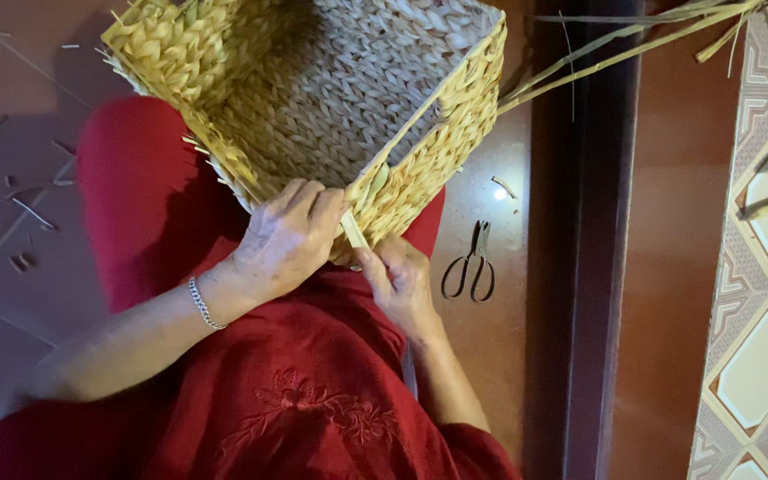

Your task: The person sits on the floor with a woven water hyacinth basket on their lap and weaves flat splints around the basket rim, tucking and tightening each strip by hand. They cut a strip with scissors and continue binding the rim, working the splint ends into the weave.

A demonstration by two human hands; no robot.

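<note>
Fingers of my left hand point(291, 236) curled over the near corner of the woven basket point(331, 98), thumb and forefinger pinching a pale flat straw strand point(354, 231) at its rim. My right hand point(402, 280) sat just beneath, fingers bent against the same corner, palm turned up. Both forearms angled inward across my red-clothed lap, where the basket rested, tilted. Dark scissors point(470, 264) lay on the reddish floor point(491, 347) beside me, with straw scraps point(33, 213) scattered left.
</note>
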